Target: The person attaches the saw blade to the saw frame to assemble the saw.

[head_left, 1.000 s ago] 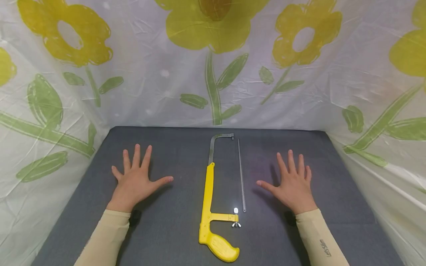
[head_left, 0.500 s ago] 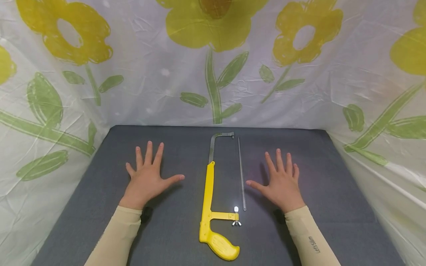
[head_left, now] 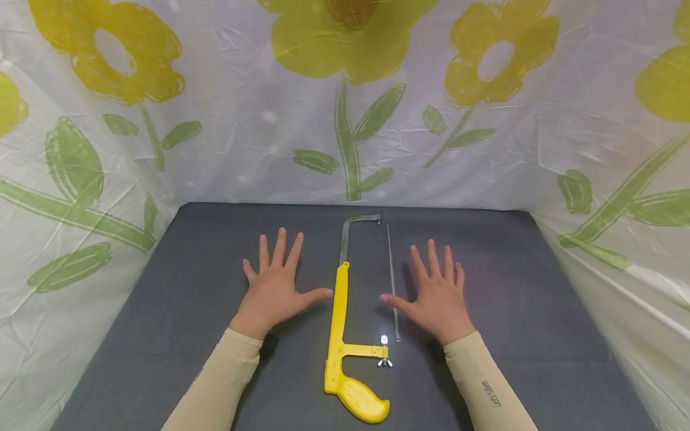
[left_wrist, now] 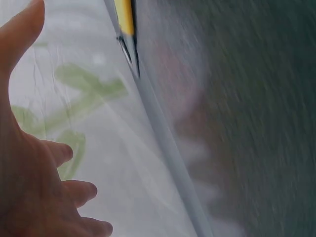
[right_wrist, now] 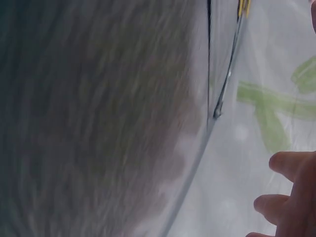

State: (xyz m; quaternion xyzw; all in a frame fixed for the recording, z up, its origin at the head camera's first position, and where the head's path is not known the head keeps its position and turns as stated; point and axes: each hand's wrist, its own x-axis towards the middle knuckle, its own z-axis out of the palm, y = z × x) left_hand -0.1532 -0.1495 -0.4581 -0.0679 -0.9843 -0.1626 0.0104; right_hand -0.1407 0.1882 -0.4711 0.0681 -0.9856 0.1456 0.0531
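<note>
A hacksaw frame with a yellow handle (head_left: 362, 400) lies on the dark table, its bent metal end pointing away from me. Just right of it lies a thin loose saw blade (head_left: 393, 275), roughly parallel to the frame. My left hand (head_left: 275, 294) hovers with fingers spread to the left of the frame, its thumb tip close to the yellow bar. On the other side my right hand (head_left: 438, 299) is also spread, the thumb overlapping the blade in the head view. Neither hand holds anything. In the left wrist view the frame's yellow bar (left_wrist: 124, 17) shows at the top.
A wing nut (head_left: 385, 363) sits at the end of the frame's short yellow arm. The dark table (head_left: 539, 311) is bordered at the back and sides by a white curtain (head_left: 242, 108) printed with yellow flowers.
Both hands have moved inward toward the hacksaw frame and blade, the left one going right and the right one going left, fingers still spread. The frame and blade stay where they were.
</note>
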